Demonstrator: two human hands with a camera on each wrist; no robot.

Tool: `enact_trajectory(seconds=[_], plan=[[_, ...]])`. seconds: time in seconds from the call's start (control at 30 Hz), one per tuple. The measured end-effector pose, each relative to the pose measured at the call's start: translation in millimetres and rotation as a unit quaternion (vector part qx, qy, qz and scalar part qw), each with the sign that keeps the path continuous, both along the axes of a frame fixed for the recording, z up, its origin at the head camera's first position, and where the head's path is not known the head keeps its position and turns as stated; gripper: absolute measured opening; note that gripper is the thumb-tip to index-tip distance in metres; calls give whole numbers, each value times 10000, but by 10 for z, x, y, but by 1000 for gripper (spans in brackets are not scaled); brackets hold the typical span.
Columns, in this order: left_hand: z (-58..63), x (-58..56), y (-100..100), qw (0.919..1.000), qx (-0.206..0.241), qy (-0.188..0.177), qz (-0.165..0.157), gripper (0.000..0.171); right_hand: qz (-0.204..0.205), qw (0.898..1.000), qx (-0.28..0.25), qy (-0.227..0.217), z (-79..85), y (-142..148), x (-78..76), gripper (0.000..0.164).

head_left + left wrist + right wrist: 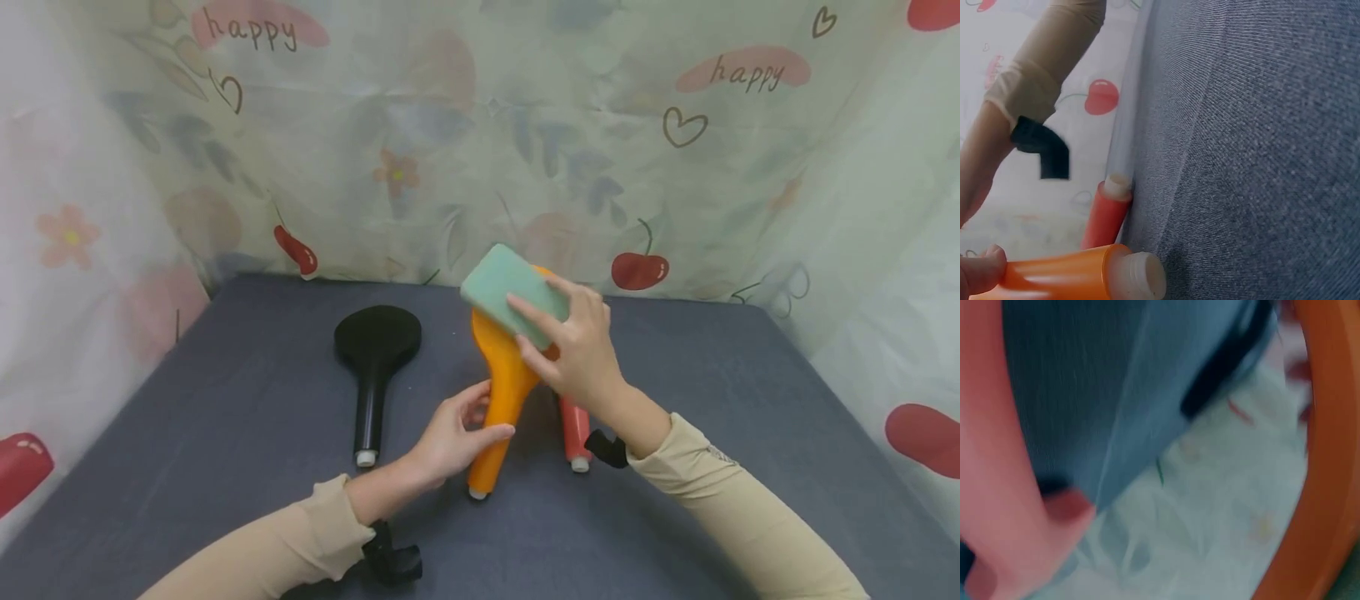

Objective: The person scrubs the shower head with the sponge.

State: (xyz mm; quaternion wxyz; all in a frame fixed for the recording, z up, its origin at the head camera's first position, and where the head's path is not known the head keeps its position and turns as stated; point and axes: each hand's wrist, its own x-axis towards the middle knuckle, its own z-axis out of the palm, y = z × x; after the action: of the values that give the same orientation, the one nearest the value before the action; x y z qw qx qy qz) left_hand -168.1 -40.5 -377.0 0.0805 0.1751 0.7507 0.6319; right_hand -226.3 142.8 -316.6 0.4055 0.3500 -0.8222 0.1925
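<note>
My left hand [452, 435] grips the handle of an orange handheld shower head [504, 387], thumb across its front. The shower head is held tilted, with its white threaded end [1147, 276] at the bottom. In my right hand [588, 350] is a mint-green rectangular sponge [510, 287], lying over the shower head's broad face and hiding most of it. The right fingers are spread over the sponge. In the right wrist view, the shower head's orange side [1335, 425] fills the right edge, and the rest is blurred.
A black shower head [377, 342] lies on the grey cloth-covered table [247, 417] to the left. A red shower head [575, 429] lies behind my right forearm, its head hidden. Black straps [393, 558] hang at both wrists. A patterned curtain [465, 125] surrounds the table.
</note>
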Motion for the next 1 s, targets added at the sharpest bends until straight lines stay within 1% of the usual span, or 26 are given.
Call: enact_trajectory(seconds=[0.07, 0.13, 0.2, 0.27, 0.33, 0.43, 0.53, 0.6, 0.67, 0.73, 0.77, 0.83, 0.9, 1.0], plan=[[3, -7, -5, 9999, 9, 103, -4, 55, 251, 9985, 356, 327, -76, -56, 73, 33], [6, -12, -13, 9999, 53, 149, 25, 52, 433, 9947, 666, 649, -154, -92, 143, 32], [10, -17, -22, 9999, 160, 47, 33, 49, 533, 9911, 888, 836, -212, -95, 201, 34], [19, -24, -30, 9992, 358, -197, -24, 50, 567, 9896, 944, 923, -246, -67, 233, 34], [28, -31, -38, 9962, 624, -590, -129, 54, 531, 9904, 882, 917, -259, -9, 234, 35], [47, -42, -56, 9891, 930, -1100, -320, 60, 432, 9940, 595, 810, -268, 116, 176, 35], [58, -45, -71, 9798, 1193, -1543, -434, 60, 220, 9986, 114, 475, -267, 252, 89, 38], [64, -47, -74, 9740, 1344, -1743, -544, 59, 75, 9994, -280, 162, -268, 326, 36, 42], [68, -47, -73, 9680, 1489, -1908, -656, 60, -30, 9979, -640, -94, -270, 369, 5, 45], [74, -47, -74, 9628, 1628, -1998, -818, 61, -30, 9962, -856, -174, -294, 382, -3, 46], [77, -47, -74, 9602, 1705, -2025, -895, 61, 18, 9958, -900, -143, -310, 378, 1, 46], [88, -50, -74, 9552, 1871, -2037, -1057, 62, 172, 9964, -831, 67, -343, 352, 25, 42], [103, -55, -74, 9497, 2054, -2038, -1202, 61, 423, 9965, -630, 337, -379, 320, 52, 38], [129, -65, -75, 9440, 2248, -2006, -1343, 57, 771, 9944, -324, 639, -413, 283, 80, 32]])
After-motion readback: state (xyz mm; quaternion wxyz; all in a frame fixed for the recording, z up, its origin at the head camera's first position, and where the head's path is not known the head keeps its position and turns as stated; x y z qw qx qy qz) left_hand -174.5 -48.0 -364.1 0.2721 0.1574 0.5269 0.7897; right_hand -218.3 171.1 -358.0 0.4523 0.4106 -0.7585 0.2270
